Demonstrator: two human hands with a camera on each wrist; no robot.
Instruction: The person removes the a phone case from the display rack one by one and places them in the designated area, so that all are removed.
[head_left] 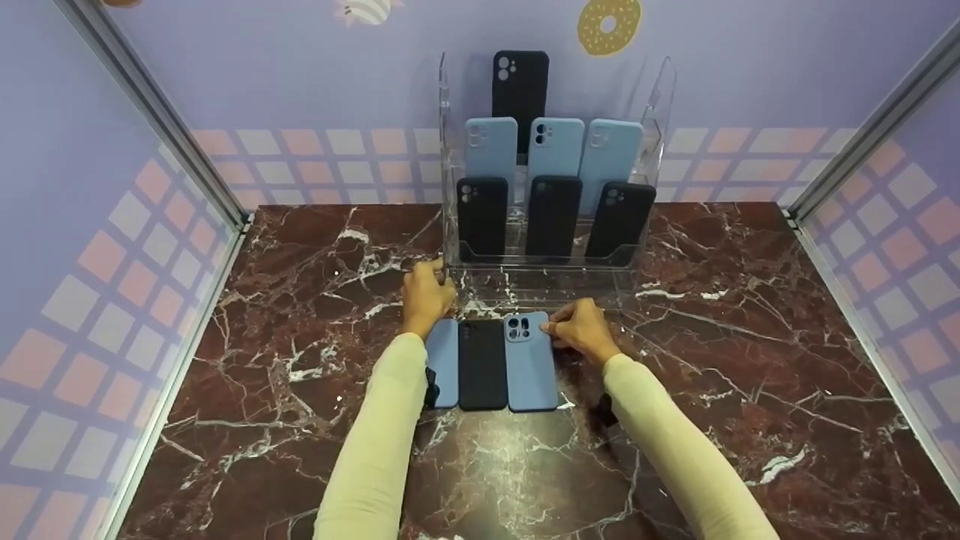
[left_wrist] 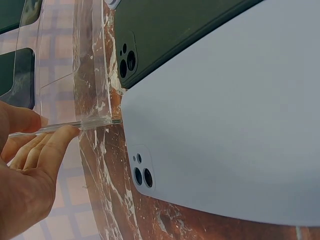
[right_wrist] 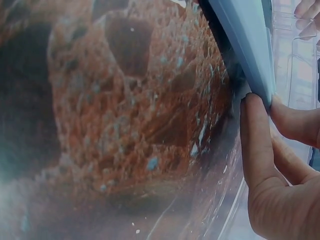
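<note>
Three phone cases lie side by side in front of a clear acrylic display stand. At the right end is a blue phone case, with a black phone case in the middle and another blue phone case at left, partly hidden by the left arm. My right hand pinches the right blue case at its upper right corner; the right wrist view shows thumb and finger on its edge. With thumb and fingers, my left hand grips the side panel of the stand near its front left corner.
The stand holds rows of upright cases: black cases in front, light blue cases behind, one black case at the top. Patterned walls enclose the marbled tabletop at the back and sides.
</note>
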